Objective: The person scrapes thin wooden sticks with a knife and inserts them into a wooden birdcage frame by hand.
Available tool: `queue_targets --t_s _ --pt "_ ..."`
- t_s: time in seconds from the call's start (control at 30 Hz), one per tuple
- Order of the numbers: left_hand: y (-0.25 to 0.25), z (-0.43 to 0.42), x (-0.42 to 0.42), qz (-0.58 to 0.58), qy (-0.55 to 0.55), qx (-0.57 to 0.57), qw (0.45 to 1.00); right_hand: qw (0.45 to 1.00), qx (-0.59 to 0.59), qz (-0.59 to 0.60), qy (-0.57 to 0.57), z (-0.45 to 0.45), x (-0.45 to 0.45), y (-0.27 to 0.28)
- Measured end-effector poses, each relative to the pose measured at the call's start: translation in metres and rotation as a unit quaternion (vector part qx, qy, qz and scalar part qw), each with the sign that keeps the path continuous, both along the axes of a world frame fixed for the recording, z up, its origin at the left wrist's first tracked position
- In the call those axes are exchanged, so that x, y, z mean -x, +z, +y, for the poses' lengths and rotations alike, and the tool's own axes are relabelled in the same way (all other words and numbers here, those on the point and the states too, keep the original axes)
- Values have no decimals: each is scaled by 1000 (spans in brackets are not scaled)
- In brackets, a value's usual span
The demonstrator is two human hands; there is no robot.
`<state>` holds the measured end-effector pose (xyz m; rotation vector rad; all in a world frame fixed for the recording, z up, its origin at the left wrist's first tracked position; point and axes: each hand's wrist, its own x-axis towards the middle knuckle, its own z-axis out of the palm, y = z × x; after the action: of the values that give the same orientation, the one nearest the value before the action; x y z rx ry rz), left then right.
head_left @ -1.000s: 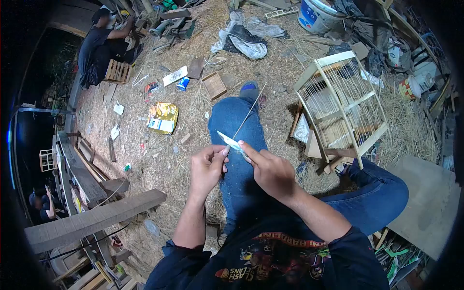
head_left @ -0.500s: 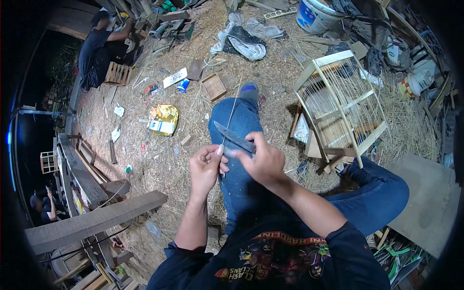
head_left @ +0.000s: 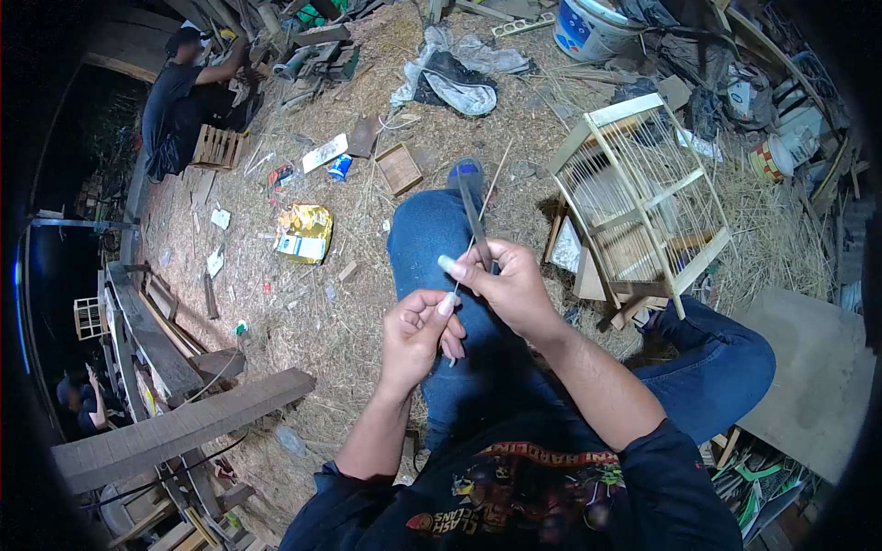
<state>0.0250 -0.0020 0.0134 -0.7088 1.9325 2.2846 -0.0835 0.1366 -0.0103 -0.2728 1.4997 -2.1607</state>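
My left hand (head_left: 413,342) pinches the lower part of a thin wooden stick (head_left: 499,174) between thumb and fingers, above my jeans-clad leg. The stick slants up and to the right. In my right hand (head_left: 516,286) is a knife (head_left: 472,209), its dark blade pointing away from me alongside the stick. The right thumb also lies against the stick, just above the left fingertips. The knife's handle is hidden in the right palm. To the right of my hands stands a wooden birdcage (head_left: 634,197) with thin bars, tilted on the ground.
Straw and shavings cover the ground. A small wooden tray (head_left: 399,170), a gold packet (head_left: 304,233) and a crumpled cloth (head_left: 459,87) lie ahead. A wooden beam (head_left: 184,427) juts in at left. A person (head_left: 175,110) sits at far left; a bucket (head_left: 593,32) stands at back.
The knife has swung from lying across the stick to pointing away along it. My right thumb has come onto the stick near the left fingers, and the stick now leans right.
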Motion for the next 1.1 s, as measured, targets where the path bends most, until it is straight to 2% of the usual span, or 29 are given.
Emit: queue_targets --t_s 0.1,0.17,0.5,0.57,0.77,0.87,0.97,1.0,1.03,1.1 --pt "-1 0 -1 -1 -14 -56 998 998 -23 -62 -9 11 6 11" --pt "-2 2 -2 -3 -23 -69 997 998 -39 -42 -26 13 12 10" --pt "-6 -4 -5 -12 -121 -143 982 991 -5 -95 -94 39 38 9" --pt "-4 -1 -3 -19 -128 -141 982 991 -29 -89 -98 42 35 14" --pt "6 21 21 8 -143 -122 982 994 -54 -22 -89 32 18 18" --pt "9 30 35 30 -53 -74 995 998 -38 -22 -50 34 12 16" --pt "10 31 37 47 -49 -41 997 997 -41 -39 -56 39 15 13" --pt "10 32 36 47 -50 -41 997 996 -64 17 -63 42 17 16" --pt "10 33 36 49 -44 -51 997 996 -63 16 -64 43 17 19" --pt "10 33 34 52 -28 -72 996 982 -89 101 -135 44 17 23"
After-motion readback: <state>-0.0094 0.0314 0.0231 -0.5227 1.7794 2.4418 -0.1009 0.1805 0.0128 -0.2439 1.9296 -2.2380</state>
